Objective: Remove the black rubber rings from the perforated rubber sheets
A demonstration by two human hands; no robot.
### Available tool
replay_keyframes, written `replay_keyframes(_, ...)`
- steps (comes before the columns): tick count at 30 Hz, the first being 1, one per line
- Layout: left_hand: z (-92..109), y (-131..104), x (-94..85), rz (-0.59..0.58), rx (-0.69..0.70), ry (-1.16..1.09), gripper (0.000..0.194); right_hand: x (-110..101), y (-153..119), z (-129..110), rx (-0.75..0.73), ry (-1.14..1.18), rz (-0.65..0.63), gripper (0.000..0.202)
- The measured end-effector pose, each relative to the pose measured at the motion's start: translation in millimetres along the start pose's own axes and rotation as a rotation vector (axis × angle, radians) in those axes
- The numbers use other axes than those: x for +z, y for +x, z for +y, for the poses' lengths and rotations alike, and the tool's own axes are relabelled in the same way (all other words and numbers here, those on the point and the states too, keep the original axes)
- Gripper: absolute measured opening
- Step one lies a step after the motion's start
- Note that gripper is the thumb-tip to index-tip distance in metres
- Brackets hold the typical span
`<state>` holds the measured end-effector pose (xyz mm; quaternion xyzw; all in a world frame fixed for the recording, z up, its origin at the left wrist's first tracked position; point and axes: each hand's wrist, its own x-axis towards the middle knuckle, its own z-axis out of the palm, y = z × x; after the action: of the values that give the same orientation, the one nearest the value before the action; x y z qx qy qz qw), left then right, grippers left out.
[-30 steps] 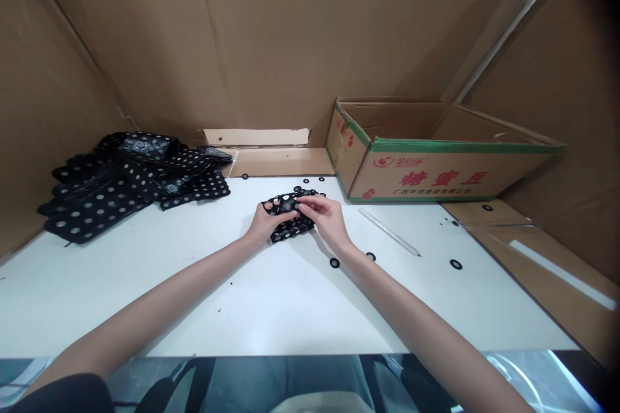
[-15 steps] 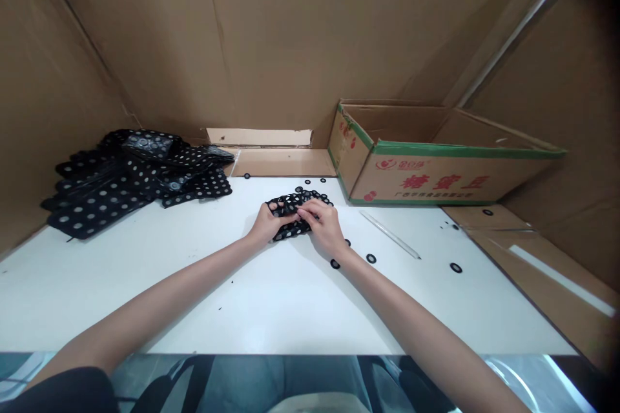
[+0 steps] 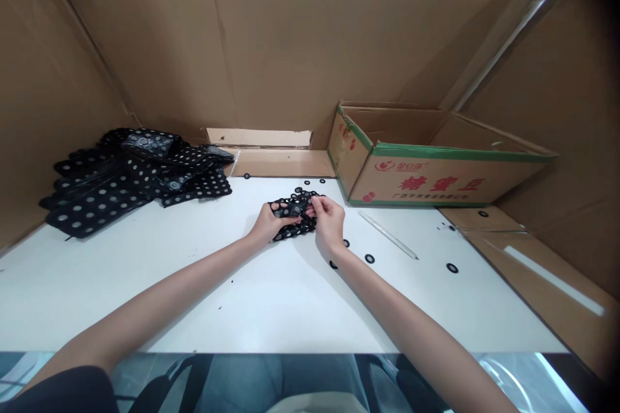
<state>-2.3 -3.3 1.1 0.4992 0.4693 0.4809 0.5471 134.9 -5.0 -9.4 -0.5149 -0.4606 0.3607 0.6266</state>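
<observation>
A crumpled black dotted sheet (image 3: 294,230) lies at the middle of the white table. My left hand (image 3: 267,222) grips its left side, with fingers showing behind and the thumb in front. At its upper right edge is my right hand (image 3: 330,222), thumb and forefinger pinched together against the dark material. Whether that pinch holds the sheet or a small ring is too fine to tell. Behind the sheet sit several small black rings (image 3: 299,190), partly bunched up. More rings, such as one black ring (image 3: 369,259), lie to the right of my right wrist.
A heap of black dotted sheets (image 3: 130,174) lies at the left. An open cardboard box (image 3: 436,174) with green-taped edges stands at the back right. A clear pen-like stick (image 3: 389,235) lies before it. Cardboard walls (image 3: 290,45) enclose the table (image 3: 194,316).
My right hand has moved slightly right and up from the middle of the dotted sheet to its upper right edge. My left hand keeps its grip in the same place.
</observation>
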Motion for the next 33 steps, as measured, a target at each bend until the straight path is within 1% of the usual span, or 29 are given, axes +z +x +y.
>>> replay_keyframes(6,-2,2,0.3,-0.016,-0.016,-0.003,0.044,-1,-2,-5,-0.017,-0.026,0.026,0.03)
replay_keyframes(9,-4,2,0.4,0.0,0.007,0.002,0.044,-5,5,-9,-0.024,-0.014,0.045,0.031)
replay_keyframes(10,-6,2,0.2,-0.001,0.024,0.017,0.043,-8,10,-11,-0.034,0.005,0.081,0.032)
replay_keyframes(12,-8,2,-0.1,0.001,0.046,0.058,0.04,-17,20,-13,-0.075,0.04,0.195,0.035)
replay_keyframes(13,-10,2,-0.2,0.008,0.052,0.08,0.04,-23,25,-13,-0.105,0.03,0.256,0.036)
replay_keyframes(14,-10,2,-0.2,0.016,0.054,0.1,0.04,-28,29,-13,-0.142,-0.014,0.282,0.036)
replay_keyframes(15,-11,2,-0.1,0.029,0.055,0.114,0.041,-32,31,-11,-0.174,-0.098,0.256,0.035)
replay_keyframes(16,-11,3,0.0,0.041,0.058,0.123,0.041,-35,31,-9,-0.201,-0.208,0.184,0.033)
replay_keyframes(19,-10,4,0.4,0.032,0.071,0.136,0.038,-35,24,0,-0.293,-0.569,-0.091,0.022)
replay_keyframes(20,-9,4,0.5,0.028,0.075,0.136,0.037,-34,20,2,-0.33,-0.657,-0.156,0.019)
replay_keyframes(21,-9,4,0.6,0.024,0.08,0.136,0.036,-32,17,3,-0.37,-0.716,-0.192,0.017)
replay_keyframes(22,-9,4,0.8,0.018,0.085,0.136,0.035,-31,15,2,-0.413,-0.743,-0.202,0.015)
replay_keyframes(25,-9,4,1.4,-0.003,0.084,0.11,0.033,-29,9,-9,-0.566,-0.681,-0.189,0.019)
replay_keyframes(26,-8,4,1.5,-0.019,0.082,0.097,0.032,-29,8,-14,-0.618,-0.635,-0.217,0.02)
replay_keyframes(28,-8,4,1.2,-0.035,0.084,0.073,0.032,-27,4,-22,-0.693,-0.548,-0.334,0.021)
replay_keyframes(30,-7,3,-0.4,-0.042,0.088,0.043,0.034,-25,0,-27,-0.699,-0.487,-0.446,0.022)
replay_keyframes(31,-6,3,-1.6,-0.054,0.084,0.017,0.036,-24,-1,-27,-0.676,-0.463,-0.477,0.022)
replay_keyframes(33,-4,2,-4.6,-0.13,0.053,-0.062,0.038,-23,-1,-26,-0.603,-0.417,-0.49,0.022)
